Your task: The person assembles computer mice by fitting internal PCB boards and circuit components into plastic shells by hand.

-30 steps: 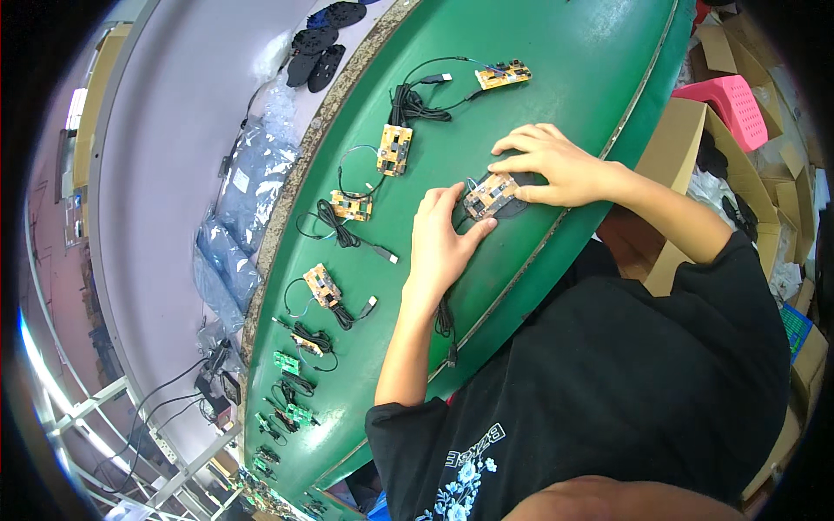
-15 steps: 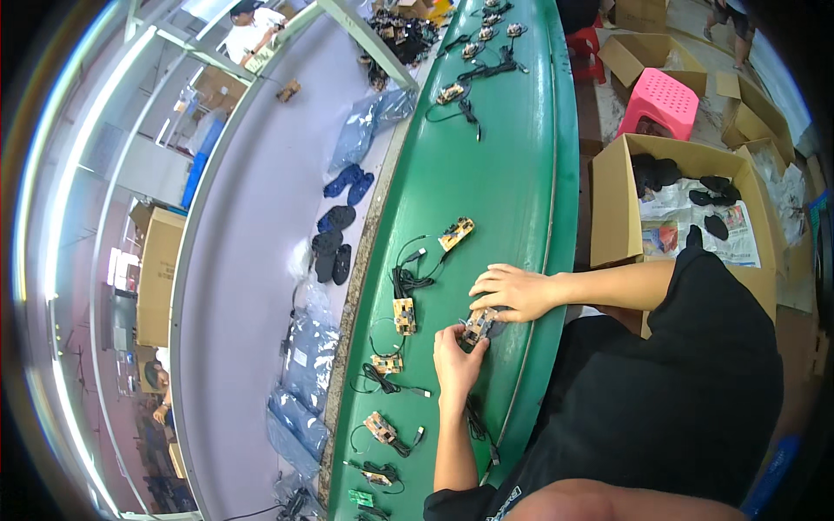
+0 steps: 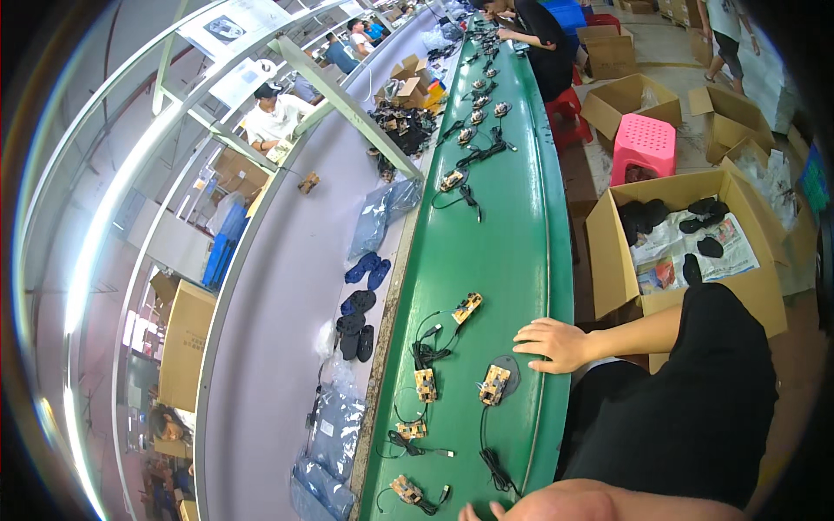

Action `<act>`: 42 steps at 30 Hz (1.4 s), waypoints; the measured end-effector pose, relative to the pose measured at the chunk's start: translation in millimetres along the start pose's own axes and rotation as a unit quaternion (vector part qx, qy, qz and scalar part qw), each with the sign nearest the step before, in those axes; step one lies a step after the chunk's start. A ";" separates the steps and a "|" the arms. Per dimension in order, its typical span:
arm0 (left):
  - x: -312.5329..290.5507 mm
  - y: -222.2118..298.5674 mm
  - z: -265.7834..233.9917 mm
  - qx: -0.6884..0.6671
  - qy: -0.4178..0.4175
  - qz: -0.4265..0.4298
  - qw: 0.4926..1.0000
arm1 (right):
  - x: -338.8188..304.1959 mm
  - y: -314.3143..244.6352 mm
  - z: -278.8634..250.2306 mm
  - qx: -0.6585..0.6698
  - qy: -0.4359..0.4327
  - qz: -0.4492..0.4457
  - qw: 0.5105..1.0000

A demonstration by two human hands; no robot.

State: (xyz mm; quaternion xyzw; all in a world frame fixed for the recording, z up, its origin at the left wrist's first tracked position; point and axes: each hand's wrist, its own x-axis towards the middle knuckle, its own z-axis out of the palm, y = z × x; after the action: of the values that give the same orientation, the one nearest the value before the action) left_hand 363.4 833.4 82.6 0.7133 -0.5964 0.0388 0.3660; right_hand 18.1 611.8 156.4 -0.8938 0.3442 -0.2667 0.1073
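Note:
My right hand [image 3: 556,345] rests at the right edge of the green belt, fingers spread and holding nothing. Left of it lies a tan circuit board [image 3: 494,384] with small parts on it, partly over a dark rounded plate [image 3: 511,375]. From that board a black cable [image 3: 496,470] runs toward me, ending in a coil. Of my left hand [image 3: 483,511] only a few fingers show at the lower edge; they are apart, with nothing seen in them. Farther left on the belt sits another circuit board [image 3: 425,385] beside its bundled black cable [image 3: 429,354].
More boards with cables lie along the green belt [image 3: 495,247]. Dark shell pieces [image 3: 356,326] and blue plastic bags [image 3: 337,425] line the shelf at left. At right stand an open carton [image 3: 608,252] with black parts and a pink stool [image 3: 645,143]. Other people work farther off.
Both hands have let go of the circuit board, which now lies on the belt. My right hand drew back to the right, my left toward the lower edge. The view tipped up.

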 end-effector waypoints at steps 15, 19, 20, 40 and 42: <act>-22.1 32.9 -30.5 0.099 -0.006 -0.064 0.993 | -0.8 -18.8 -23.2 -0.070 -0.079 0.014 0.994; -44.1 99.4 -98.8 0.093 -0.105 -0.154 0.978 | 12.5 -11.5 -14.1 -0.070 -0.103 -0.006 0.992; -33.8 97.6 -101.4 0.050 -0.104 -0.147 0.982 | -0.1 -2.4 -10.3 -0.131 -0.097 -0.013 0.986; -223.5 231.4 -144.4 -0.029 -0.201 -0.524 0.827 | 322.3 -141.5 95.0 0.147 -0.028 -0.021 0.989; -238.8 251.6 -147.5 -0.017 -0.183 -0.569 0.802 | 351.3 -155.2 118.7 0.163 -0.050 -0.007 0.985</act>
State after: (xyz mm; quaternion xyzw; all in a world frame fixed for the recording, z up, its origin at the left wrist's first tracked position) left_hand 130.2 1108.5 192.3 0.9121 -0.1398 -0.3175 0.2184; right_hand 388.2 491.4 257.1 -0.8790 0.2844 -0.2744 0.2669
